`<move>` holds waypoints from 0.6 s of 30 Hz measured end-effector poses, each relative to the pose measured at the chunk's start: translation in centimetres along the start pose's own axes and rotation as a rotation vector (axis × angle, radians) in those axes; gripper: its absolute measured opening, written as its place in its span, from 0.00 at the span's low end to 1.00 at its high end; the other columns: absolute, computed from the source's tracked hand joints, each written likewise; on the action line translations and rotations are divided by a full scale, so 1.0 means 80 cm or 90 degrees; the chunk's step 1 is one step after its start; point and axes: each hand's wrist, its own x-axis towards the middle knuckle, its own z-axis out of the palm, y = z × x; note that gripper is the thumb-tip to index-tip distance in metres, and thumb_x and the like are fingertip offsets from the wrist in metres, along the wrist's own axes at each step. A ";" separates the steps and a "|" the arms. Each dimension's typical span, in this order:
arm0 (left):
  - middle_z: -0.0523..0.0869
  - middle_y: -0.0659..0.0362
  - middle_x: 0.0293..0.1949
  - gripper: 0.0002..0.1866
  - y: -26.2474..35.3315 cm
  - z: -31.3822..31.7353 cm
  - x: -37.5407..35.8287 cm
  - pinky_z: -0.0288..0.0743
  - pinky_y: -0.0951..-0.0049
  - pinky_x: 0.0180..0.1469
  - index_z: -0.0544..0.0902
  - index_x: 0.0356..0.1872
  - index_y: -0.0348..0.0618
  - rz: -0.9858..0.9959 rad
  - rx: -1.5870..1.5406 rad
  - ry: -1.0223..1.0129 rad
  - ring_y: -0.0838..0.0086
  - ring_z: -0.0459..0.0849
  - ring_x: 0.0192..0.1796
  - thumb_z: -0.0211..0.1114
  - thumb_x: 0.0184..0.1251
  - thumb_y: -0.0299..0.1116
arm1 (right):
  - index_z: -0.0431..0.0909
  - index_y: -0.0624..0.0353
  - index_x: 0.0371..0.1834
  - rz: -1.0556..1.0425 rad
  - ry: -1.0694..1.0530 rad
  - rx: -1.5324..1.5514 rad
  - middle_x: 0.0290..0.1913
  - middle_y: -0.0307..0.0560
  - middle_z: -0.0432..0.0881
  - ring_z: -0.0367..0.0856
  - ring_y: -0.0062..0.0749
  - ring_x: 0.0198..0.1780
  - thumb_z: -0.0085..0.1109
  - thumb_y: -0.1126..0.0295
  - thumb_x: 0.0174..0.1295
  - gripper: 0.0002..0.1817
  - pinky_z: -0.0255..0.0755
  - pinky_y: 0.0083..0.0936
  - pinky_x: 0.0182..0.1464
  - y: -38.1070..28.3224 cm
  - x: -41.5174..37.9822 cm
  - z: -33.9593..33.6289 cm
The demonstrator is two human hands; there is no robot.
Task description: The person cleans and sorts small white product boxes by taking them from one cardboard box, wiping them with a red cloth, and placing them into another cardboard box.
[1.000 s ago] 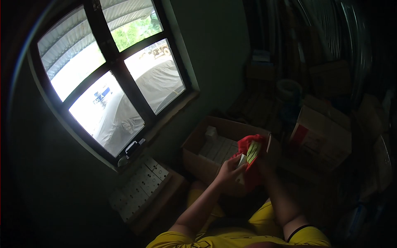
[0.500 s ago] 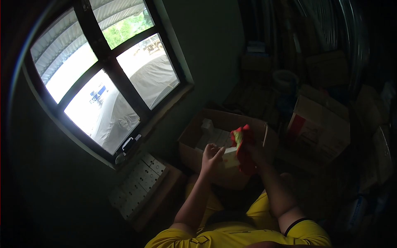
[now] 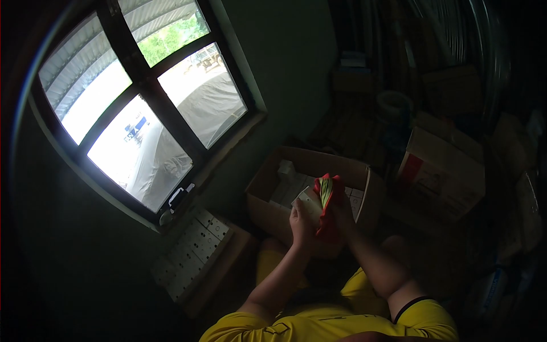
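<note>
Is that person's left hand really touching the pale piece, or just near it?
Touching. The head view shows the left hand gripping the pale piece along its lower left side, with no gap between them.

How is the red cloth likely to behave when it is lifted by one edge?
The red cloth is probably floppy: it looks bunched and creased beside the right hand. It would likely droop when lifted, since its outline is soft and uneven. It seems unlikely to roll, as no firm, round shape shows.
</note>
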 end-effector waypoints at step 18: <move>0.88 0.61 0.35 0.15 0.047 0.002 -0.018 0.75 0.80 0.40 0.85 0.47 0.28 0.176 0.426 -0.119 0.84 0.81 0.36 0.61 0.78 0.35 | 0.68 0.55 0.70 0.035 -0.125 -0.080 0.53 0.39 0.81 0.81 0.22 0.54 0.54 0.56 0.74 0.26 0.76 0.26 0.54 0.002 0.016 -0.030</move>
